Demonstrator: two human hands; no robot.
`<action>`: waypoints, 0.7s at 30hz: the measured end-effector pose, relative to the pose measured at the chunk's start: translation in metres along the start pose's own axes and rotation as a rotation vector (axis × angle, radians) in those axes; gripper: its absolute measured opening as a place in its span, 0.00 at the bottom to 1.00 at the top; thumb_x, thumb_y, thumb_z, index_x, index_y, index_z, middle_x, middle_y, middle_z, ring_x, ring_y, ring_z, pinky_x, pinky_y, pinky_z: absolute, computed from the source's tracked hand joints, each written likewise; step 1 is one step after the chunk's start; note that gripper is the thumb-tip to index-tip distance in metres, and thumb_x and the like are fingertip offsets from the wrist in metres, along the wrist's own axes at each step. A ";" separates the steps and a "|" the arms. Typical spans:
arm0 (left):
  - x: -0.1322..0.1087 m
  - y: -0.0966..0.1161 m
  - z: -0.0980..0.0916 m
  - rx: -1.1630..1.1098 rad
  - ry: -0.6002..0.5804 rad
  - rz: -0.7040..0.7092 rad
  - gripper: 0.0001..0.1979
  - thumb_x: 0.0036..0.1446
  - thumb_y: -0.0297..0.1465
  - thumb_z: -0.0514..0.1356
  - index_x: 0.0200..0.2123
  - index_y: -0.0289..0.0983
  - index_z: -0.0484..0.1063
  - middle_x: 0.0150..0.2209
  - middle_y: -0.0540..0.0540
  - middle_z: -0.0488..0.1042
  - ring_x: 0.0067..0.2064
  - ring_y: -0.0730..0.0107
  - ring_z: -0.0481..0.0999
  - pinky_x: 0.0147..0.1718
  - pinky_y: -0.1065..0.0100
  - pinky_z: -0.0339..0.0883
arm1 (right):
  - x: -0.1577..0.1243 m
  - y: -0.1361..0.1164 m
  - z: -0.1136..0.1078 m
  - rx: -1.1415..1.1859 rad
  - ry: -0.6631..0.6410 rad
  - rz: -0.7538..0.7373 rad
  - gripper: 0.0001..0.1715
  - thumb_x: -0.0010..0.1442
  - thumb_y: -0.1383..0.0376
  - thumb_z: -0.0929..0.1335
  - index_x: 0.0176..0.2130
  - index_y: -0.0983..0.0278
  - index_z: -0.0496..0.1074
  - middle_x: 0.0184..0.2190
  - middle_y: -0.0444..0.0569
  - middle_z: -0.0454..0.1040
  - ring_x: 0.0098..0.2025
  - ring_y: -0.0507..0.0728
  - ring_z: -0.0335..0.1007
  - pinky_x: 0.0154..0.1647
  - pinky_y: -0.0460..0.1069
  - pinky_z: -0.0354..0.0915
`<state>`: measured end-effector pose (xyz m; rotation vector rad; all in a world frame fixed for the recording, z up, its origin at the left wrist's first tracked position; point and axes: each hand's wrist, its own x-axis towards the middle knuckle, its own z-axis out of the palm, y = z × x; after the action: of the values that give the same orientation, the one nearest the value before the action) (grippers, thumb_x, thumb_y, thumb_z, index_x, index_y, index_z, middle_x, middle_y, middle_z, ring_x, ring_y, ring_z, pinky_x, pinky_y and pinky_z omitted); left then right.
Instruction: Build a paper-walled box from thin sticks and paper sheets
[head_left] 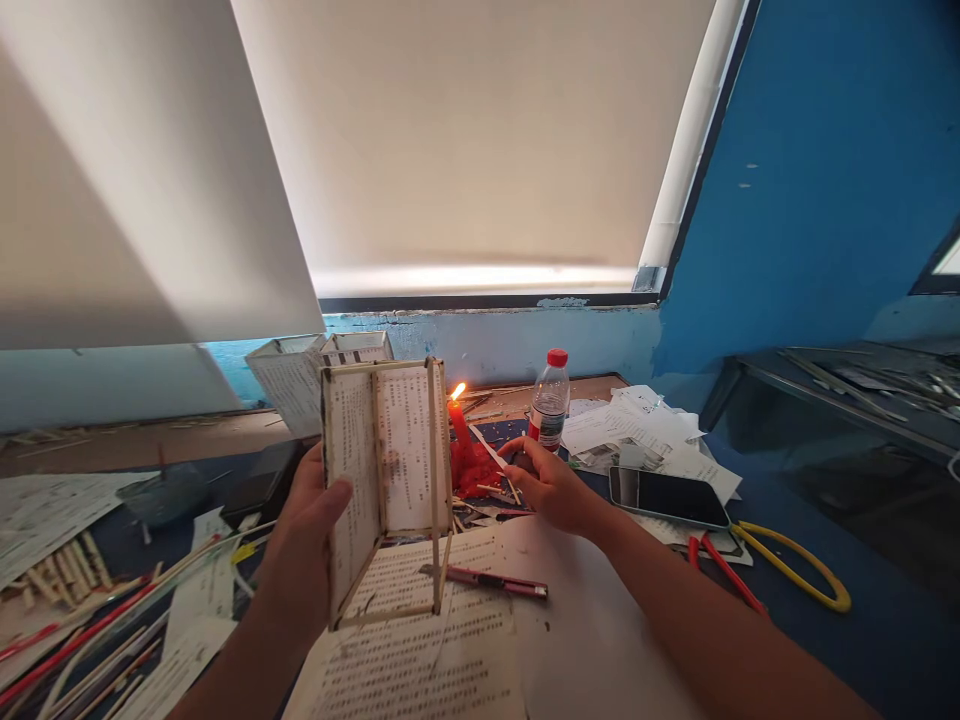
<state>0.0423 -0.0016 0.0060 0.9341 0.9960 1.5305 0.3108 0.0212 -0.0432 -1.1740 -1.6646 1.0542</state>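
Note:
My left hand (306,520) grips the left side of a box-shaped lantern frame (405,450) of thin sticks, with printed paper on some of its sides. It is held upright above an open book (420,660). My right hand (547,485) pinches a thin pale strip (487,446), its tip pointing up and left toward a lit red candle (458,425). Melted red wax (480,470) spreads around the candle's foot. A pink utility knife (495,581) lies on the book, partly behind the frame.
Behind the frame stand other paper-covered boxes (289,375). To the right are a red-capped bottle (551,400), a phone (667,497), loose papers (630,430) and yellow-and-red-handled pliers (806,570). Bundled sticks (67,575) and a small bowl (163,492) occupy the left.

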 end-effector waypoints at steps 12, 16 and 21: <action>0.001 0.000 -0.001 0.010 -0.022 -0.049 0.31 0.46 0.42 0.72 0.55 0.51 0.74 0.52 0.48 0.81 0.43 0.52 0.82 0.31 0.63 0.81 | 0.003 0.000 0.002 -0.024 0.044 -0.011 0.06 0.69 0.60 0.62 0.41 0.60 0.62 0.22 0.35 0.57 0.22 0.50 0.50 0.23 0.45 0.51; 0.000 0.002 0.001 0.004 -0.016 -0.043 0.28 0.47 0.41 0.71 0.54 0.50 0.75 0.51 0.48 0.81 0.42 0.54 0.83 0.30 0.64 0.81 | 0.001 0.000 0.002 -0.035 0.034 -0.029 0.08 0.69 0.59 0.63 0.41 0.61 0.62 0.22 0.35 0.57 0.22 0.50 0.49 0.23 0.45 0.49; 0.000 0.002 0.003 -0.012 -0.019 -0.048 0.29 0.44 0.41 0.73 0.52 0.50 0.75 0.49 0.49 0.82 0.41 0.54 0.83 0.30 0.64 0.81 | 0.000 -0.003 0.002 -0.055 0.033 -0.045 0.09 0.69 0.58 0.64 0.41 0.61 0.63 0.22 0.35 0.56 0.22 0.50 0.49 0.22 0.46 0.49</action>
<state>0.0443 -0.0018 0.0085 0.9080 0.9879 1.4840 0.3082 0.0204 -0.0409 -1.1772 -1.6962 0.9616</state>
